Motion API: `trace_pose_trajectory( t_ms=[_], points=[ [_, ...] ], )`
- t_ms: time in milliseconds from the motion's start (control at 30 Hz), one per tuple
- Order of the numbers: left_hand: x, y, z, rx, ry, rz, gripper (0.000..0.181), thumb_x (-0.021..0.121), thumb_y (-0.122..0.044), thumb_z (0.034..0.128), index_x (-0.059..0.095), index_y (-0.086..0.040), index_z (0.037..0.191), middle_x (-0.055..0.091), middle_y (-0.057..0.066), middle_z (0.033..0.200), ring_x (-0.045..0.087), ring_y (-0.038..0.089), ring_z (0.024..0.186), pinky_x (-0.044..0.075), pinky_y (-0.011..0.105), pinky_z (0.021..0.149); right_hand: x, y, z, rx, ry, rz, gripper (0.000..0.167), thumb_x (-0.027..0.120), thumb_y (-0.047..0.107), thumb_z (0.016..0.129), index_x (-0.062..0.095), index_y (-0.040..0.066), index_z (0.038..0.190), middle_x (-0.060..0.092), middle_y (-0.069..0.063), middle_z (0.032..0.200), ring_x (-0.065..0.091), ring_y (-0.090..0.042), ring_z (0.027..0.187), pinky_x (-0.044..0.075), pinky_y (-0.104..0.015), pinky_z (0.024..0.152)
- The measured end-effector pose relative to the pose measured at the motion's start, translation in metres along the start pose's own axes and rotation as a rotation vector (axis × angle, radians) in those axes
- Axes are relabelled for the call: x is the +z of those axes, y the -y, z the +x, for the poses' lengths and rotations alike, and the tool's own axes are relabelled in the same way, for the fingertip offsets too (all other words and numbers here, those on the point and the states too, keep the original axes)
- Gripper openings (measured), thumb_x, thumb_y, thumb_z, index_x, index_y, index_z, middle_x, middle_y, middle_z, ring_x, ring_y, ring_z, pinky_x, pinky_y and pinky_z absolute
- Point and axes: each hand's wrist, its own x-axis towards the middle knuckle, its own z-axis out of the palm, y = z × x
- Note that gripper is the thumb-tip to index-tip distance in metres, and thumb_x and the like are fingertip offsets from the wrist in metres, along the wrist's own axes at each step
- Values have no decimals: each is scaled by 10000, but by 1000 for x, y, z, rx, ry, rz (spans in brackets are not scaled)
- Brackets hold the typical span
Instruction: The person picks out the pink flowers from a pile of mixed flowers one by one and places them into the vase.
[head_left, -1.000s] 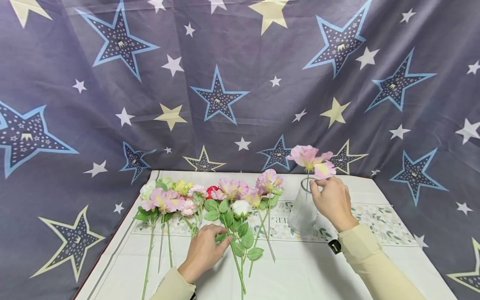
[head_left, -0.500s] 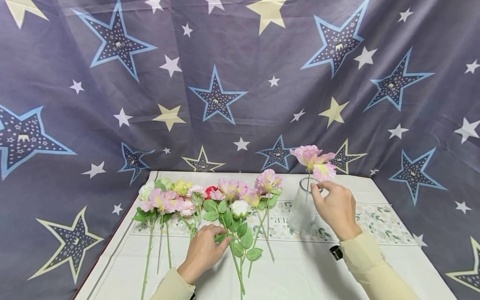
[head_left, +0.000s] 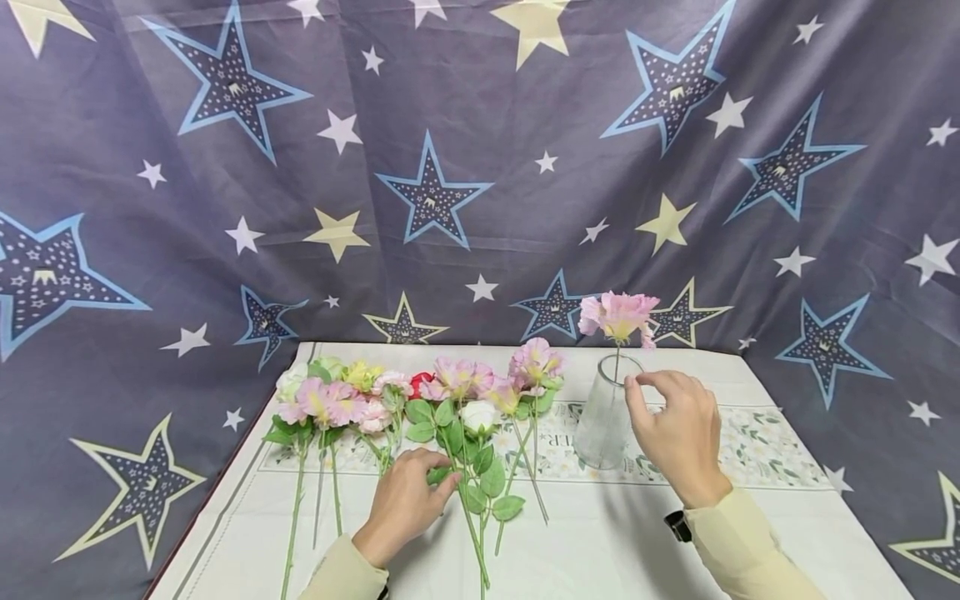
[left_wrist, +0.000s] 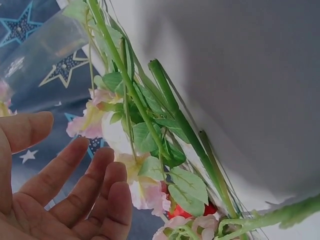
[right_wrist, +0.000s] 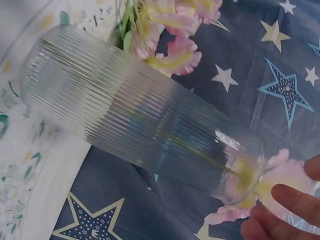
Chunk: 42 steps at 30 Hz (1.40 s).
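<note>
A ribbed clear glass vase (head_left: pixel 602 433) stands upright on the right side of the table. One pink and yellow artificial flower (head_left: pixel 618 318) is in it, its thin stem visible through the glass in the right wrist view. My right hand (head_left: pixel 678 433) is beside the vase's rim, thumb and fingers apart, with nothing held. Near the table's middle, my left hand (head_left: pixel 405 500) hovers by the leafy stems of a white rose (head_left: pixel 482 415). Its fingers are loosely bent around nothing, as the left wrist view shows its bare palm (left_wrist: pixel 45 215).
Several pink and yellow flowers (head_left: pixel 330 402) lie in a row left of the vase, stems towards me. Among them are a red bloom (head_left: pixel 422 383) and a yellow one (head_left: pixel 363 375). A star-patterned curtain (head_left: pixel 480 167) hangs behind the white cloth (head_left: pixel 570 550).
My right hand has let go of the flower in the vase and drawn back slightly right and down. The bloom has turned a little. My left hand stays in place.
</note>
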Motion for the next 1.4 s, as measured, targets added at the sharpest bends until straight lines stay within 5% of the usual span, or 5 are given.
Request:
trace_pose_trajectory(
  t_ms=[500, 1400],
  points=[
    [-2, 2, 1, -12, -17, 11, 159, 820, -294, 883, 802, -167, 978, 749, 11, 1030, 690, 304, 1010, 559, 523, 840, 0, 0, -37, -119, 47, 42, 304, 680, 315, 903, 755, 24, 950, 689, -140, 942, 639, -375, 860, 445, -512, 779],
    [-15, 23, -1, -74, -40, 66, 242, 829, -306, 870, 798, -131, 1033, 756, 51, 1072, 674, 329, 1092, 552, 518, 866, 0, -12, -89, -87, 255, -3, 442, 828, 351, 790, 741, 34, 1086, 738, -162, 1109, 684, -373, 1014, 480, -539, 829]
  ],
)
